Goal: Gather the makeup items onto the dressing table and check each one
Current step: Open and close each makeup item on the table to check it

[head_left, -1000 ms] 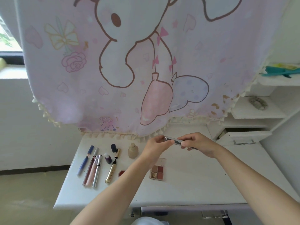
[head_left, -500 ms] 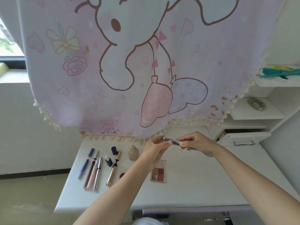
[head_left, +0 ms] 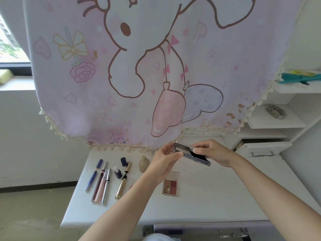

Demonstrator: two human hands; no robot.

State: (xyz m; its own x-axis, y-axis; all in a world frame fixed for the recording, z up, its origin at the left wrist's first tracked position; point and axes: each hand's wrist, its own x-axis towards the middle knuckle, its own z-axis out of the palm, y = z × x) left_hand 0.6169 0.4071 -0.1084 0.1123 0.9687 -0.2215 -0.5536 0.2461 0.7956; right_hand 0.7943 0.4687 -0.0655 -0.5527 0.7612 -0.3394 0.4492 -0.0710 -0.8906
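Note:
Above the white dressing table [head_left: 208, 193] I hold a slim grey compact [head_left: 185, 150], its lid partly lifted. My left hand [head_left: 165, 162] pinches its left end and my right hand [head_left: 214, 152] grips its right side. On the table below lie a small four-pan eyeshadow palette [head_left: 170, 186], a beige foundation bottle [head_left: 144, 163], a gold mascara tube [head_left: 123, 183], a small purple bottle [head_left: 117, 173], a dark blue cap [head_left: 123, 161] and several lip gloss tubes [head_left: 101, 183] in a row at the left.
A pink cartoon-print cloth [head_left: 139, 75] hangs behind the table. White shelves at the right carry a teal comb [head_left: 293, 79] and a scrunchie [head_left: 276, 111]. A drawer [head_left: 262, 149] stands partly pulled out at the right. A window [head_left: 8, 40] is at the far left.
The compact was held shut and edge-on before; now its lid is partly lifted and the inside shows. Both hands have stayed at about the same spot.

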